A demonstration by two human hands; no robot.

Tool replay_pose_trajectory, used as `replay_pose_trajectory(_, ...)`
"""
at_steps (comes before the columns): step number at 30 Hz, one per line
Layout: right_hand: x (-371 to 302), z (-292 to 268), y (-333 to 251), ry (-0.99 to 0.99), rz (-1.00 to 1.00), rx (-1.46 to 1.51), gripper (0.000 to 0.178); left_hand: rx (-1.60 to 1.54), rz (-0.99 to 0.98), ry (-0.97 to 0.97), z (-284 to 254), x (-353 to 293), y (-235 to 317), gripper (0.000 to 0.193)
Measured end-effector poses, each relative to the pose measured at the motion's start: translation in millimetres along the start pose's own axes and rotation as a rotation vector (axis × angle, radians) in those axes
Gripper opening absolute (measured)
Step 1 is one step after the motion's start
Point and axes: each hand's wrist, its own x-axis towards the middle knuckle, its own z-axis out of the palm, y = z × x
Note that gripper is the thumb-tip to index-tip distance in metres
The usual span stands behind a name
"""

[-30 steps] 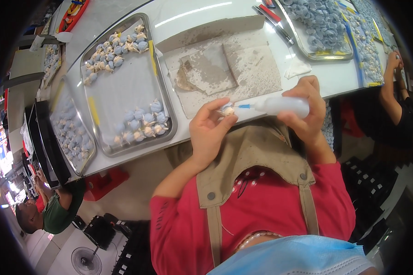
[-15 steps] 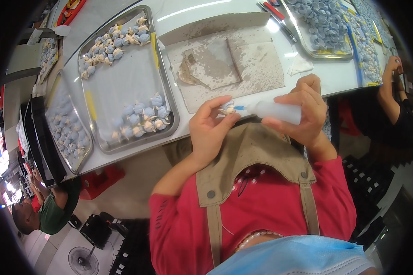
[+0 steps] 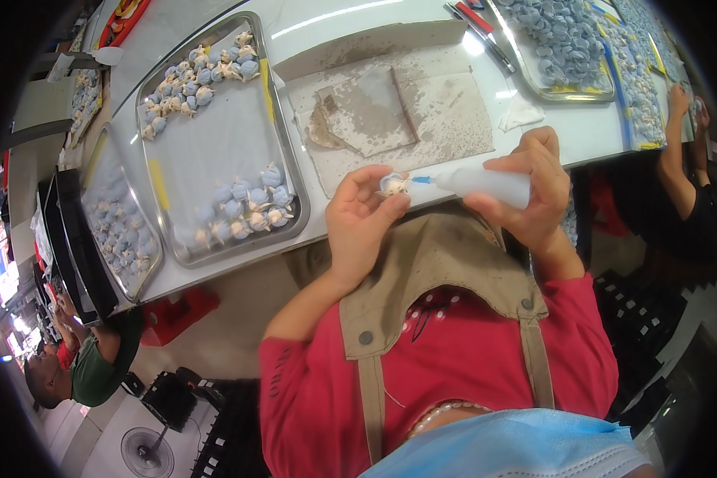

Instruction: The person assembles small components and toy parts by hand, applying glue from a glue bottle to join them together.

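I see the right hand point(image 3: 540, 187), fingers clamped around the bottle point(image 3: 495, 186), has eased its blue tip point(image 3: 422, 180) slightly rightward from the small piece point(image 3: 393, 186) pinched in the fingers of the left hand point(image 3: 358, 227), apparently loosening contact.

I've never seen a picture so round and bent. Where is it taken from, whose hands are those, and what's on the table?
There's no machine here: these are a person's own bare hands. A wide fisheye camera worn on that person's head looks down, so straight edges bend. The left hand holds a small blue-and-cream piece. The right hand holds a whitish bottle, its blue tip aimed at that piece; whether they touch is too small to tell. On the white table lie a lined metal tray with similar pieces, stained cardboard, and another tray full of blue-grey pieces.
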Motion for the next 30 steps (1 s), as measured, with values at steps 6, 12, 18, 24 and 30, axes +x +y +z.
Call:
replay_pose_trajectory(6, -1, 0, 2, 0.004, -0.002, 0.001, 0.033, 0.014, -0.008, -0.002, 1, 0, -3, 0.036)
replay_pose_trajectory(12, 1, 3, 3, -0.004, -0.014, 0.001, 0.032, 0.016, -0.020, 0.000, 2, 0, -4, 0.037)
replay_pose_trajectory(18, -2, 4, 5, -0.002, 0.008, 0.016, 0.031, 0.005, -0.003, -0.005, -1, 2, -3, 0.035)
replay_pose_trajectory(24, -17, 11, 25, 0.044, 0.164, 0.195, 0.030, -0.045, -0.015, 0.021, -1, 4, -2, 0.035)
replay_pose_trajectory(30, -16, 47, 67, 0.187, 0.605, 0.415, 0.021, -0.061, 0.101, -0.046, 2, 7, -6, 0.033)
